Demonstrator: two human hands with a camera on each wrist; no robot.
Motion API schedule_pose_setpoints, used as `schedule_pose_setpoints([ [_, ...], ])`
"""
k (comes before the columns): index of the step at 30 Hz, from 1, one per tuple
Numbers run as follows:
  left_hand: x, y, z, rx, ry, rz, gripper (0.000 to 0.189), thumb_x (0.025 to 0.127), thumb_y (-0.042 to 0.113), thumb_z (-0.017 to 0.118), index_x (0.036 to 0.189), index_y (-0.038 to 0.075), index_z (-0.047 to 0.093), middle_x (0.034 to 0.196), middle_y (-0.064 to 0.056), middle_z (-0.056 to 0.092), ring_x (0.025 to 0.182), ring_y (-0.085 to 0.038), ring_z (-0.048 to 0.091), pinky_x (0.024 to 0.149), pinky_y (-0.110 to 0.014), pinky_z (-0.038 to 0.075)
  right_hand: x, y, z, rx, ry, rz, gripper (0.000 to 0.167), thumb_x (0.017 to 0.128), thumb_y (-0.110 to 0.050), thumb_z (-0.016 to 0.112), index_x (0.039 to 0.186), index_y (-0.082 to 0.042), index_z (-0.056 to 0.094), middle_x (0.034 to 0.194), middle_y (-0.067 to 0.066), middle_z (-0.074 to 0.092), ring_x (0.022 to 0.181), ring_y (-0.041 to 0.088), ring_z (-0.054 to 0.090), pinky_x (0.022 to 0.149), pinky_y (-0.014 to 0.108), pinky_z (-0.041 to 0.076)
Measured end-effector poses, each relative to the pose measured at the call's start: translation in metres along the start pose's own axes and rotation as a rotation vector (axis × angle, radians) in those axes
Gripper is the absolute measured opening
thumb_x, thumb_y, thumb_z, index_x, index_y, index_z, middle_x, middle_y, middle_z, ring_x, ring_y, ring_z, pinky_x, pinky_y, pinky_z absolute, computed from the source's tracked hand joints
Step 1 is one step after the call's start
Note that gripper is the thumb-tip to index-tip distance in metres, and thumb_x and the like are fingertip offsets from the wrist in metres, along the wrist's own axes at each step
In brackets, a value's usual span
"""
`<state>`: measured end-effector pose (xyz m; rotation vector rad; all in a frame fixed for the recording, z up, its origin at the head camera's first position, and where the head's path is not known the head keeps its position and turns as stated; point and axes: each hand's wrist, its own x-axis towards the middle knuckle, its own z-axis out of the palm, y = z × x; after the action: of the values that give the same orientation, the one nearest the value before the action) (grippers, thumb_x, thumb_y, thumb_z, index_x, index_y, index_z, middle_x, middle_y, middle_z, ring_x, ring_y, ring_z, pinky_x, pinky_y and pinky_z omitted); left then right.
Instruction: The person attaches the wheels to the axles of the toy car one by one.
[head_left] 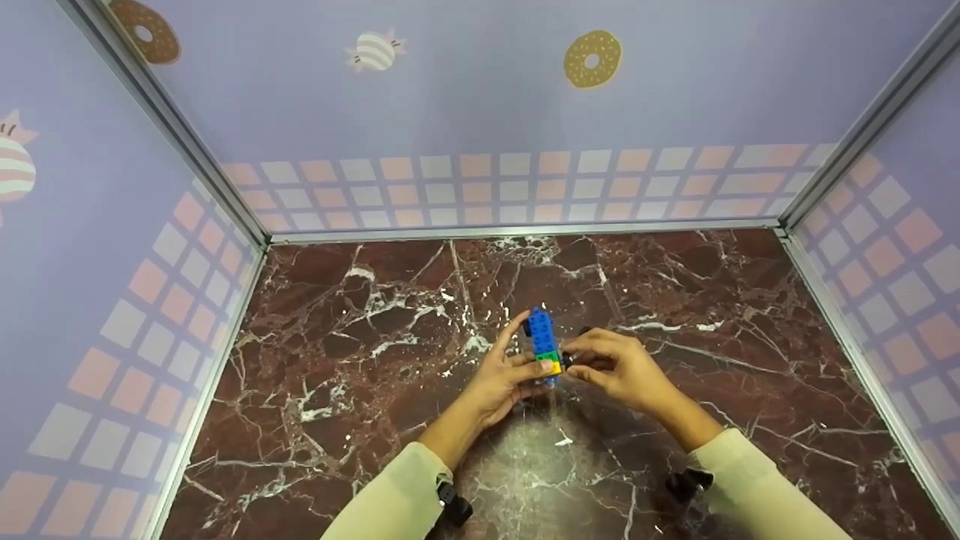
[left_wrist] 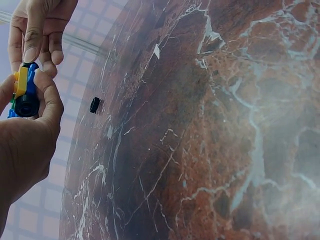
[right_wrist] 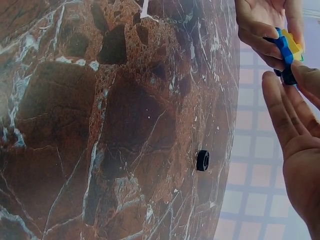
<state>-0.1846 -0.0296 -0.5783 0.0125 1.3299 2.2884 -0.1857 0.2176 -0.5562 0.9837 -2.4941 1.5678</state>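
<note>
A toy car of building bricks (head_left: 541, 330), long and blue with a green and a yellow brick on top, is held up above the table. My left hand (head_left: 506, 379) grips it from the left side, thumb over the yellow brick (left_wrist: 21, 82). On its right side my right hand (head_left: 619, 367) pinches a black wheel (head_left: 567, 361) between thumb and fingers, against the car's side. Another black wheel (left_wrist: 27, 105) shows on the car in the left wrist view. One loose black wheel (right_wrist: 202, 160) stands on the table, mostly hidden behind my right hand in the head view.
Under the hands lies a dark red marbled tabletop (head_left: 360, 420) with white veins. Lilac panels (head_left: 480, 97) with printed sweets and squares wall it at the back and both sides, joined by metal strips (head_left: 525, 231) along the edges.
</note>
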Motion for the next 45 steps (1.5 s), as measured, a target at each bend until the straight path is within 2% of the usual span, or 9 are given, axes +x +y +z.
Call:
schedule_pose_setpoints([
  [4, -0.0006, -0.0005, 0.0012, -0.018, -0.003, -0.006, 0.100, 0.100, -0.011, 0.072, 0.175, 0.037, 0.026, 0.125, -0.019, 0.073, 0.102, -0.028, 0.079, 0.102, -0.062, 0.066, -0.0005, 0.0004, 0.0002, 0.014, 0.008, -0.015, 0.038, 0.088, 0.010, 0.086, 0.124, 0.001, 0.080, 0.110, 0.016, 0.076, 0.093, 0.033, 0.080, 0.086, 0.030, 0.071],
  [6, -0.0010, -0.0005, 0.0018, -0.035, -0.009, -0.010, 0.101, 0.100, -0.012, 0.071, 0.176, 0.037, 0.025, 0.126, -0.019, 0.072, 0.103, -0.029, 0.079, 0.104, -0.065, 0.064, -0.0009, 0.0006, 0.0004, 0.016, 0.015, -0.011, 0.037, 0.087, 0.009, 0.087, 0.122, 0.000, 0.080, 0.110, 0.015, 0.076, 0.092, 0.033, 0.080, 0.085, 0.030, 0.071],
  [14, -0.0018, -0.0006, 0.0001, -0.053, -0.014, -0.005, 0.099, 0.100, -0.011, 0.071, 0.175, 0.037, 0.027, 0.127, -0.021, 0.070, 0.104, -0.030, 0.078, 0.100, -0.059, 0.068, 0.0013, 0.0004, 0.0017, 0.028, 0.047, -0.029, 0.027, 0.086, 0.009, 0.088, 0.110, -0.001, 0.081, 0.108, 0.016, 0.078, 0.089, 0.034, 0.080, 0.080, 0.031, 0.072],
  [26, -0.0015, 0.0000, -0.0012, -0.064, -0.020, -0.006, 0.100, 0.101, -0.011, 0.070, 0.176, 0.036, 0.025, 0.131, -0.023, 0.071, 0.103, -0.029, 0.079, 0.095, -0.054, 0.070, 0.0024, 0.0020, 0.0020, -0.017, 0.069, -0.049, 0.019, 0.088, -0.002, 0.091, 0.106, -0.003, 0.085, 0.112, 0.014, 0.082, 0.097, 0.033, 0.081, 0.083, 0.030, 0.071],
  [31, -0.0007, -0.0005, 0.0004, -0.071, -0.016, -0.007, 0.100, 0.100, -0.012, 0.070, 0.175, 0.037, 0.026, 0.129, -0.022, 0.070, 0.104, -0.029, 0.078, 0.092, -0.049, 0.072, 0.0028, 0.0025, 0.0010, -0.065, 0.092, -0.098, 0.019, 0.087, 0.000, 0.091, 0.105, -0.004, 0.087, 0.111, 0.012, 0.083, 0.096, 0.032, 0.081, 0.079, 0.026, 0.070],
  [38, 0.0001, -0.0024, 0.0004, -0.067, -0.002, -0.005, 0.098, 0.101, -0.012, 0.069, 0.176, 0.035, 0.026, 0.130, -0.022, 0.071, 0.105, -0.030, 0.079, 0.098, -0.056, 0.069, 0.0035, 0.0037, 0.0018, -0.111, 0.118, -0.170, 0.021, 0.084, 0.004, 0.092, 0.104, -0.003, 0.088, 0.109, 0.011, 0.084, 0.094, 0.033, 0.081, 0.083, 0.012, 0.063],
  [42, 0.0007, -0.0024, 0.0004, -0.073, 0.000, -0.014, 0.099, 0.101, -0.013, 0.069, 0.175, 0.036, 0.026, 0.132, -0.024, 0.070, 0.107, -0.031, 0.079, 0.104, -0.061, 0.066, 0.0034, 0.0035, 0.0019, -0.107, 0.122, -0.184, 0.022, 0.082, 0.006, 0.092, 0.103, -0.002, 0.088, 0.108, 0.013, 0.084, 0.094, 0.034, 0.081, 0.086, 0.010, 0.062],
  [45, 0.0018, -0.0025, 0.0004, -0.077, 0.000, -0.017, 0.098, 0.101, -0.013, 0.068, 0.175, 0.035, 0.026, 0.134, -0.026, 0.070, 0.107, -0.031, 0.079, 0.103, -0.060, 0.066, 0.0032, 0.0035, 0.0020, -0.109, 0.124, -0.188, 0.022, 0.082, 0.007, 0.092, 0.102, -0.001, 0.088, 0.108, 0.014, 0.084, 0.095, 0.035, 0.081, 0.089, 0.010, 0.062],
])
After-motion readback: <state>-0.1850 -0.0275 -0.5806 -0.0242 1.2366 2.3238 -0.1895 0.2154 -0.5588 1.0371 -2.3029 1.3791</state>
